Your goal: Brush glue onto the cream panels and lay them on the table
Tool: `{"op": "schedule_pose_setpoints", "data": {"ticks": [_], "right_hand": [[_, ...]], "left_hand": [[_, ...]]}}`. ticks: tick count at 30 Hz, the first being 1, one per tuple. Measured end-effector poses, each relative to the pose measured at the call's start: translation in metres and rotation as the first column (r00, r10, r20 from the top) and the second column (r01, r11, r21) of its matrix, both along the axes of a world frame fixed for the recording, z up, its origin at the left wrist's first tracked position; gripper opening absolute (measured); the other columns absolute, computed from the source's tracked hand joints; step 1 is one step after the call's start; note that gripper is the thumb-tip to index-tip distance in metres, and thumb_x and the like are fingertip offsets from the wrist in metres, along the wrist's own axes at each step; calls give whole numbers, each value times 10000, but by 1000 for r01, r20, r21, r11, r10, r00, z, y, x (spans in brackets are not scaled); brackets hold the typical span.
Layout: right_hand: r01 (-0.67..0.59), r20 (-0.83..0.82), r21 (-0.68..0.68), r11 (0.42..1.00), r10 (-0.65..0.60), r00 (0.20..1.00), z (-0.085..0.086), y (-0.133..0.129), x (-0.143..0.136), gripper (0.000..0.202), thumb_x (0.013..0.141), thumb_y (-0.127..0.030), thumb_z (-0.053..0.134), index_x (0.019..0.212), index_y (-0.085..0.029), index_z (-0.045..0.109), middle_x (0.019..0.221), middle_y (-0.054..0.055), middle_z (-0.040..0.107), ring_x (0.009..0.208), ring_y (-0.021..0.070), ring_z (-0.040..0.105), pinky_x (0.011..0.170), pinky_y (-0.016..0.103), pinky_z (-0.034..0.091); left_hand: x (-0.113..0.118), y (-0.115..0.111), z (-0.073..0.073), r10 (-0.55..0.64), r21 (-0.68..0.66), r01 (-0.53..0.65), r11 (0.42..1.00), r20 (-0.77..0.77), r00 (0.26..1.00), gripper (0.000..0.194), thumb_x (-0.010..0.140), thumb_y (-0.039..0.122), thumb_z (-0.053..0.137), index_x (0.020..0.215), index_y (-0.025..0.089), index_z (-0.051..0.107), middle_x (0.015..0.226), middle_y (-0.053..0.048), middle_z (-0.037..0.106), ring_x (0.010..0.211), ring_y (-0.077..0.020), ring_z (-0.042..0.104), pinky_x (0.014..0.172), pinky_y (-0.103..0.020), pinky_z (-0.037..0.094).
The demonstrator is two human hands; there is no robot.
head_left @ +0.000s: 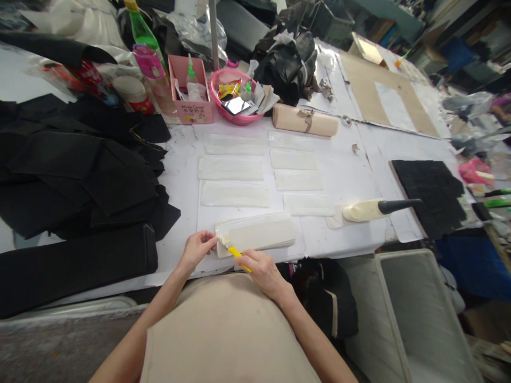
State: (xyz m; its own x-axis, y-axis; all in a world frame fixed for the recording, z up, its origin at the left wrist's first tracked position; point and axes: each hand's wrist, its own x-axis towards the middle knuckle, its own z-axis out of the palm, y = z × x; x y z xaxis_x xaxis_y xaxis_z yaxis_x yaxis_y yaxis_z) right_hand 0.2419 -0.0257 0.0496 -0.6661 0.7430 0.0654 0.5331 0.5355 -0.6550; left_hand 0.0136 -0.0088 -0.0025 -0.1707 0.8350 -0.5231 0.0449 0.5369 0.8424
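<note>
My right hand [261, 270] is wrapped round the yellow handle of a flat brush [238, 256]. Its bristles rest on the left end of a stack of pale white strips [259, 231] at the table's front edge. With thumb and fingers pinched together, my left hand [198, 249] is at the stack's left end, apparently gripping the top strip's edge. Beyond the stack, several separate white strips [235, 194] lie flat in two columns. To the right sits a cream-coloured container with a black-handled tool [371, 209] on it.
Black fabric pieces [75, 165] are heaped at left, with a black roll [80, 263] in front. Behind the strips stand a pink box [195, 111], a pink basket [239, 118] and a beige roll [305, 120]. A black stack [429, 194] lies right; a grey bin [423, 314] stands below.
</note>
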Motion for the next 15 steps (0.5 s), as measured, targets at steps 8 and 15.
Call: {"op": "schedule_pose_setpoints", "data": {"ticks": [8,15], "right_hand": [[78,-138,-203,976,-108,985,26,1,10,231,980,-280,485,1123,-248,662,949,45,651,833,147,640,750,240,493],[7,-100,-176,984,-25,995,12,-10,7,209,959,-264,521,1095,-245,678,968,56,676,844,156,653,750,243,505]], "left_hand": [[1,-1,1,23,-14,-23,1000,4,1000,301,602,430,690,683,151,612,545,-14,613,495,-132,554,454,-234,411],[3,-2,-2,45,-13,-45,999,-19,999,306,592,439,690,679,157,608,547,-9,608,499,-135,559,459,-239,417]]}}
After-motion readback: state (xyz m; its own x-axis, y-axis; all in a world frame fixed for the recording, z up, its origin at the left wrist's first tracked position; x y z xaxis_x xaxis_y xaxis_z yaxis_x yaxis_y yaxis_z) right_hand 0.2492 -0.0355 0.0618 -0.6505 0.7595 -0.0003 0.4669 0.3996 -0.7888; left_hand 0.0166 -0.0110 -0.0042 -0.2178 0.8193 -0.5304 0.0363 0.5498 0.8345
